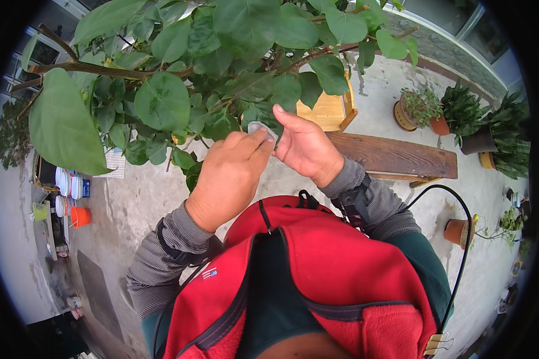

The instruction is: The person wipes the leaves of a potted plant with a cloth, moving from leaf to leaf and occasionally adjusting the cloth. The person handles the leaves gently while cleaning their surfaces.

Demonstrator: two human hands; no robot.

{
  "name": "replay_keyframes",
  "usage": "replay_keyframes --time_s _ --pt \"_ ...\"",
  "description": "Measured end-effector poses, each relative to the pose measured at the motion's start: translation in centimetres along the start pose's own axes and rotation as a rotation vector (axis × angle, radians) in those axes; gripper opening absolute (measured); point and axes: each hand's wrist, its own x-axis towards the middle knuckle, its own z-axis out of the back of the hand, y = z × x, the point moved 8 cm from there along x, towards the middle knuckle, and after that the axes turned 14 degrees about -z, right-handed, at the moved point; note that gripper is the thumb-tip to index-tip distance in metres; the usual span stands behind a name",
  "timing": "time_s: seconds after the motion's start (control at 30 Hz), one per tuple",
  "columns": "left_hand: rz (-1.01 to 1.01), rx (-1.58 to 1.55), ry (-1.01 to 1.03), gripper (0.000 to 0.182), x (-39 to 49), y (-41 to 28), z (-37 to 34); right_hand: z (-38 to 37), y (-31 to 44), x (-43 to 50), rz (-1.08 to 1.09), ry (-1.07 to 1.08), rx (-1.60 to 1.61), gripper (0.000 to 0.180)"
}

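My left hand [229, 175] presses a small folded grey cloth [255, 127] under its fingers, against or just above a green leaf [262, 112] on a leafy branch. Close on the right, my right hand [307, 146] is turned palm inward with its thumb raised. Its other fingers are mostly hidden behind the cloth and leaf, so I cannot tell whether they grip the leaf. Broad green leaves [161, 101] of the shrub hang over both hands, on a brown woody branch [103, 69] coming from the left.
A dark wooden bench [395, 155] stands beyond my right forearm, beside a light wooden chair [323, 112]. Several potted plants [415, 107] line the right. On the left are an orange bucket [81, 216] and white tubs [64, 181]. A black cable [466, 251] loops by my right arm.
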Motion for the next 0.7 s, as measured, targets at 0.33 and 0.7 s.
replay_keyframes --time_s 0.33,0.7 --pt "0.242 -0.14 -0.277 0.036 -0.4 3.2 4.2 0.1 -0.2 0.0 0.022 -0.082 -0.231 0.027" --pt "0.047 -0.158 -0.096 0.05 2.1 1.5 0.9 -0.2 -0.8 -0.5 -0.05 0.129 -0.347 0.025"
